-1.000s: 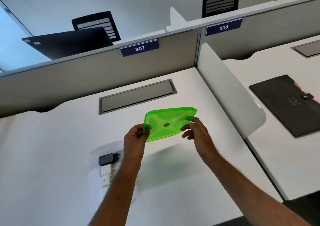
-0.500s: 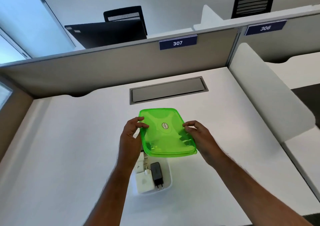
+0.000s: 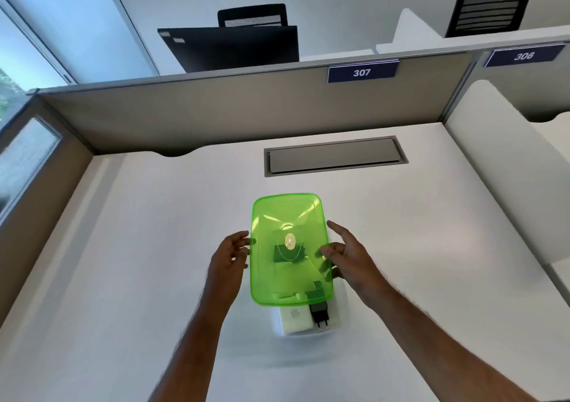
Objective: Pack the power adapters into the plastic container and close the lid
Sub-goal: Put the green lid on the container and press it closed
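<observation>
The fingers of the left hand [image 3: 229,255] were loosely spread at the left edge of the green lid [image 3: 290,247], their tips just touching it, no longer pinching it as half a second before. The right hand [image 3: 348,258] was likewise relaxed, its fingers extended along the right edge, the grip gone. The lid had come down flatter and now covered most of the white plastic container [image 3: 334,324] on the desk [image 3: 138,247], offset toward the far end. The container's near end stayed uncovered, showing a white power adapter [image 3: 294,318] beside a black power adapter [image 3: 319,313].
</observation>
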{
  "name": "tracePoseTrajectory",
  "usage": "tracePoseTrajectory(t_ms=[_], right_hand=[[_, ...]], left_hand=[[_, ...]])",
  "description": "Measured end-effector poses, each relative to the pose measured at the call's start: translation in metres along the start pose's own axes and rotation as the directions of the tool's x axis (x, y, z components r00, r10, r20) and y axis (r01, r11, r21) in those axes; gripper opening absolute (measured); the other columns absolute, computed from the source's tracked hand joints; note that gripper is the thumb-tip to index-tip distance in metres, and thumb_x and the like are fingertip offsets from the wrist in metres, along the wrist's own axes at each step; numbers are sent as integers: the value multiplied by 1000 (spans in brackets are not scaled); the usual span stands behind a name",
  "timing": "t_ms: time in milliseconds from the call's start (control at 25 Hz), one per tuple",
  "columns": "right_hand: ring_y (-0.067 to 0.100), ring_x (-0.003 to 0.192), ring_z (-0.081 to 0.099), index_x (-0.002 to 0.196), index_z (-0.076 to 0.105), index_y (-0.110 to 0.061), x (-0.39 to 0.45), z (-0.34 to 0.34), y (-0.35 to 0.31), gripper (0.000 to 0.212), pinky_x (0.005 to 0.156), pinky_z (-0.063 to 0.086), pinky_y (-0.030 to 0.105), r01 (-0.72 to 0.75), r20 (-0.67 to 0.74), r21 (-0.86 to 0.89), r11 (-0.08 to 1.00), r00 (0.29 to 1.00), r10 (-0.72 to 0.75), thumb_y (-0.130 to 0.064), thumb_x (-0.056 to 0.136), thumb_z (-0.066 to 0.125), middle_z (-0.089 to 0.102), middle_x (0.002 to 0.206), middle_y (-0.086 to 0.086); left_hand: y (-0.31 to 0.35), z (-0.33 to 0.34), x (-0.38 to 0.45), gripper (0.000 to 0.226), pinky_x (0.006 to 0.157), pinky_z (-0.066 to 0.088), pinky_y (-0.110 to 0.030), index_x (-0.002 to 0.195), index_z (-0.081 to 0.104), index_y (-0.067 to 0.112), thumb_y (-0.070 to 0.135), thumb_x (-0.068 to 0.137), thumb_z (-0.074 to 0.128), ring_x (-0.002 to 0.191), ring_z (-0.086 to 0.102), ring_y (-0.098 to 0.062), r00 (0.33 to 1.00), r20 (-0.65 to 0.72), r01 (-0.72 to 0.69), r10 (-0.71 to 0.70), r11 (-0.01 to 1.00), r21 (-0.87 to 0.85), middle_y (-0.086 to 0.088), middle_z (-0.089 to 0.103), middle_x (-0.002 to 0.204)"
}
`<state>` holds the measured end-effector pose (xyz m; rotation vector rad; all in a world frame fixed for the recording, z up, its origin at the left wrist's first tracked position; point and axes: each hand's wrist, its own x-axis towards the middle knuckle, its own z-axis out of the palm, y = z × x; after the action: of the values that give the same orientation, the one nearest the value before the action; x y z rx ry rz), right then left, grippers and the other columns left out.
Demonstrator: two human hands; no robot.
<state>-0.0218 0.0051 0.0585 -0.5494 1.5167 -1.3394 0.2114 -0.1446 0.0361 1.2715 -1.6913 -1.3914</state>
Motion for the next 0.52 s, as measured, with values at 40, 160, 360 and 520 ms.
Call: tracePoseTrajectory(t_ms=[40,160,360,520], right_hand=[[22,69,65,140,49,-33,1,4,4,52,59,53,35,-8,8,-44,999,1000,8,-7,97,62,74,92,12],[15,70,66,136,54,-26,1,17,11,44,60,52,31,-16,26,-177,984,999,21,-7,97,61,75,89,11],[14,64,63,125,60,-19,1,22,13,27,55,47,25,25,-21,-245,969,999,-31,-13,99,61,73,75,9],[14,63,63,117,60,-19,1,14,14,19,56,48,25,2,-79,-244,970,997,-22,-18,98,63,71,70,6]], left_hand=[[-8,-4,-1,29,67,52,-28,116,63,36,14,98,56,85,68,-9,999,2,42,-42,999,-15,4,75,103],[-26,-7,-6,16,65,46,-27,116,60,29,20,104,57,77,61,-17,989,-5,151,-151,989,8,0,69,90],[-39,-2,-10,17,64,47,-26,116,57,21,24,101,63,67,60,-14,972,67,222,-225,974,46,-1,65,77],[-32,9,-5,9,51,43,-14,108,58,21,25,101,63,64,59,-15,964,110,237,-242,970,62,-7,67,80]])
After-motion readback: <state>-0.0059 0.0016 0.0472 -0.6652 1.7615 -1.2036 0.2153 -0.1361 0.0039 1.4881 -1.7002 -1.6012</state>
